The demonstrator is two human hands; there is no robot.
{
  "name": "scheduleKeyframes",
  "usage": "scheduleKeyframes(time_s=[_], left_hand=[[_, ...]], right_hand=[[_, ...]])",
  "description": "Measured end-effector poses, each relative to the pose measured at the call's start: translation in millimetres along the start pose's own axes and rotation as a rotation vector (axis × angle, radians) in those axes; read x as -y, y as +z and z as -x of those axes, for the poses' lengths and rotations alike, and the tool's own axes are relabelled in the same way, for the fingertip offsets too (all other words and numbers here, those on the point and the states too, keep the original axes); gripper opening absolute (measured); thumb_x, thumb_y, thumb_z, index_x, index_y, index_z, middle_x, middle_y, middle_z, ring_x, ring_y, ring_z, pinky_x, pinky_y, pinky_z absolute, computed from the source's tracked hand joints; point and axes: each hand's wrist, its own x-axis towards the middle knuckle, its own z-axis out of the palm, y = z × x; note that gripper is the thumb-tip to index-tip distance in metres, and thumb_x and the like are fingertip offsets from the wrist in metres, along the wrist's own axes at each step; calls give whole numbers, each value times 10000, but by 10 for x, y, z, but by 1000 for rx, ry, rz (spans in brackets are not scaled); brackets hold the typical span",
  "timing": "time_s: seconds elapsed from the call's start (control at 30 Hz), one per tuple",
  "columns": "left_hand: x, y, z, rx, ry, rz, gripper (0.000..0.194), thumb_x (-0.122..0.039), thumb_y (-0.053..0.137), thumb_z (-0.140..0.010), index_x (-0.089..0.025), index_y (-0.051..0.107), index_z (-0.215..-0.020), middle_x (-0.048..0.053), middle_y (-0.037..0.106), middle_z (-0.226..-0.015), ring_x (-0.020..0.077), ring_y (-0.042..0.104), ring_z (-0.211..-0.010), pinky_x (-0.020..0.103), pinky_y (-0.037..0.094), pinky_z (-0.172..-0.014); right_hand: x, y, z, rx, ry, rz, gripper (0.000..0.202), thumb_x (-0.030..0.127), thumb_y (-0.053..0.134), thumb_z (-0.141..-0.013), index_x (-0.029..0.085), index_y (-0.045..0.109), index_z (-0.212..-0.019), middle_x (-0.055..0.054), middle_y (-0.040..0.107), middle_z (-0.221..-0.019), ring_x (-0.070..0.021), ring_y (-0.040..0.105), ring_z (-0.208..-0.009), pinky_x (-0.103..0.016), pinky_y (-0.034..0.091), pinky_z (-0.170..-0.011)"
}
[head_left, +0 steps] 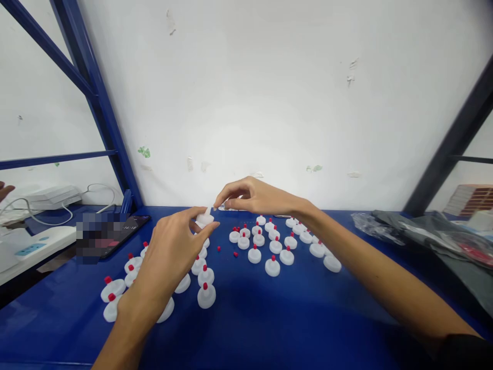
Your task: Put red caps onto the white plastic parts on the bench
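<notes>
My left hand (pixel 169 249) is closed on a white plastic nozzle lid (pixel 205 219), gripping its wide round base between thumb and fingers with the spout pointing up. The spout carries no visible red cap. My right hand (pixel 260 196) has thumb and fingertips pinched close to the spout's tip; anything between them is hidden. Below the hands, several loose red caps (pixel 235 254) lie on the blue table (pixel 246 318). Around them stand several white nozzle lids with red caps (pixel 272 265), grouped left and right, some partly covered by my arms.
At left are a phone (pixel 129 229), a white power strip (pixel 42 249) and cables. Clear plastic (pixel 375 228) and dark grey bags (pixel 435 252) lie at right. Blue rack posts (pixel 98 103) and a white wall (pixel 262 92) stand behind. Another person's hand (pixel 5 190) shows at far left.
</notes>
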Motion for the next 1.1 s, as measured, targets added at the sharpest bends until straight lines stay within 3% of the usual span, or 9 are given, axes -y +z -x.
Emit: scheduleKeyframes(time_s=[0.1,0.23,0.3,0.5,0.63,0.77,0.93,1.1], left_hand=[[20,2,-14,-25,18,-84,487,-485,613,-902,-218,683,-1303,60,799,-878,323,736,-833,405,487,-808],[55,12,-21,-17,26,-131,489,-440,608,-909,-218,660,-1341,60,794,-855,327,735,-796,408,484,-791],[59,17,-20,5,35,-137,457,-449,596,-914,-224,685,-1302,60,798,-879,313,732,-735,412,484,-789],[58,27,-18,49,32,-139,452,-452,601,-912,-232,690,-1296,53,804,-933,296,735,-718,391,483,-760],[68,33,-26,51,44,-140,460,-461,602,-911,-228,691,-1298,54,805,-932,305,740,-772,383,483,-749],[78,46,-32,38,50,-141,471,-460,587,-918,-217,686,-1309,65,798,-925,318,736,-833,388,485,-752],[77,52,-35,14,61,-186,461,-449,558,-939,-184,695,-1291,109,788,-986,352,718,-943,413,483,-786],[61,45,-31,37,38,-177,471,-462,568,-939,-183,687,-1300,91,787,-898,354,720,-911,419,477,-782]], right_hand=[[-83,17,17,-7,124,232,182,141,632,-883,179,773,-992,-45,782,-982,-160,695,-859,-271,494,-745],[-176,209,-10,281,340,377,141,141,701,-812,174,807,-899,-37,785,-837,-150,678,-697,-253,459,-611],[-187,340,-36,364,389,422,134,124,707,-797,175,811,-865,-38,781,-820,-151,670,-675,-249,433,-564],[-135,636,-63,373,456,548,41,128,780,-738,162,780,-760,-84,738,-732,-208,640,-635,-300,374,-533],[-90,723,-43,355,446,560,146,21,745,-711,167,739,-696,-89,743,-754,-235,646,-682,-329,375,-566],[-101,683,-33,340,430,513,132,29,737,-733,150,726,-681,-101,752,-768,-239,660,-697,-329,394,-564],[-138,449,-29,336,410,339,129,100,639,-851,145,760,-853,-44,759,-747,-143,671,-609,-246,460,-546],[-81,254,6,316,464,405,78,140,771,-788,154,794,-862,-44,778,-799,-152,678,-677,-247,464,-579]])
